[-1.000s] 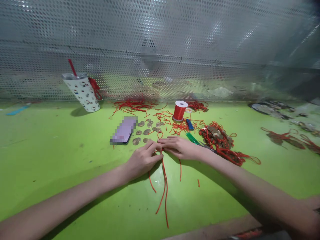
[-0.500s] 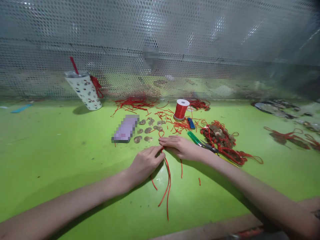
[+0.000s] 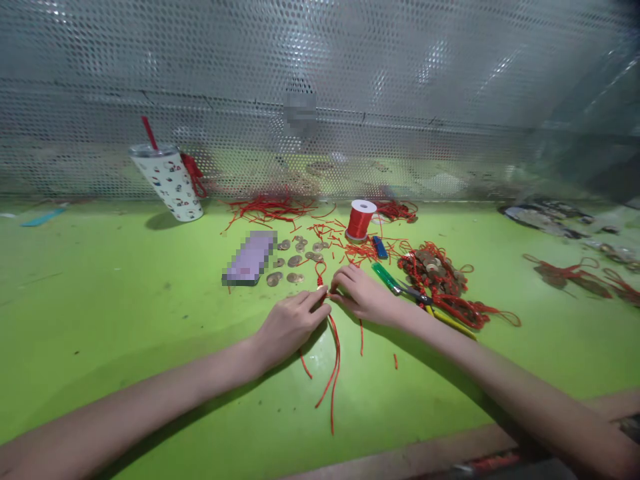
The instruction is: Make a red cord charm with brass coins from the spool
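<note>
A red knotted cord [image 3: 321, 272] lies between my hands, its small loop pointing away from me and its long loose ends trailing toward me. My left hand [image 3: 296, 323] is closed on the cord just below the knot, fingertips and thumb pinched together. Beside it, my right hand [image 3: 356, 293] has its fingers curled and pinched at the cord from the right. What sits right between the fingertips is mostly hidden. Several bronze-coloured coins [image 3: 295, 261] lie in small piles just beyond my hands.
Scissors [image 3: 425, 299], a green lighter [image 3: 386, 278] and a heap of corded coins [image 3: 434, 267] lie right of my hands. Farther back are a red cord spool [image 3: 361, 221], a blue lighter [image 3: 380, 247] and cord scraps [image 3: 273, 209]. A phone [image 3: 251, 258] and tilted tumbler [image 3: 173, 183] stand left.
My right hand has drawn back slightly and its fingers, stretched over the cord before, are now curled. More of the red knot shows. My left hand has stayed in place.
</note>
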A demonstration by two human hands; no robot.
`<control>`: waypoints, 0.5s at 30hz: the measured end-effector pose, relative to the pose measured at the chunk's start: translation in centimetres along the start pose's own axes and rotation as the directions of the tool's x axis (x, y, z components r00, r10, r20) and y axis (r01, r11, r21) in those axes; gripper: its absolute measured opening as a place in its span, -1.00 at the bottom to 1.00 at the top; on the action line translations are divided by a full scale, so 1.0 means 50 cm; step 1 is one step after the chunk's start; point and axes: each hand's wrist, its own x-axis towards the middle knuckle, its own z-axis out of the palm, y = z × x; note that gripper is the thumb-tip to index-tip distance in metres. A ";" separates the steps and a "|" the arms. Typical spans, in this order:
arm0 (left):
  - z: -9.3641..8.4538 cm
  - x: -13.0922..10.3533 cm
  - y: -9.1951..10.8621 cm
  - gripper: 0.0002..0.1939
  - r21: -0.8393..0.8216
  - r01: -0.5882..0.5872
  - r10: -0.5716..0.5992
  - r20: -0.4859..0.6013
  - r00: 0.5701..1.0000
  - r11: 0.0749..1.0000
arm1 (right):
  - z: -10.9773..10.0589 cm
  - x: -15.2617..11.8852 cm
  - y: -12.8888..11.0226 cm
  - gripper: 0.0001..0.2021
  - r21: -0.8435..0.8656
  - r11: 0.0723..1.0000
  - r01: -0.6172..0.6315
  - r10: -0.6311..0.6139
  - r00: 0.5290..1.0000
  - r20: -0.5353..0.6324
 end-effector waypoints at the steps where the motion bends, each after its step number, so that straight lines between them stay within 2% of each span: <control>1: -0.001 0.001 -0.001 -0.77 0.000 -0.003 0.003 0.005 1.000 1.000 | 0.001 -0.001 -0.001 -0.85 -0.011 1.000 0.004 -0.004 1.000 -0.001; 6: -0.001 0.002 -0.003 -0.78 -0.001 -0.012 0.012 0.041 0.999 1.000 | 0.006 -0.007 -0.002 -0.88 -0.056 0.998 0.019 -0.019 1.000 -0.009; 10: 0.001 0.001 -0.006 -0.83 0.006 -0.014 0.014 0.057 0.998 1.000 | 0.008 -0.014 -0.001 -0.92 -0.022 1.000 -0.004 0.003 1.000 -0.012; 15: 0.014 -0.006 -0.013 -0.81 -0.074 0.007 -0.009 -0.031 0.999 0.997 | 0.014 -0.020 -0.004 -0.95 -0.004 1.000 -0.020 0.020 0.999 -0.046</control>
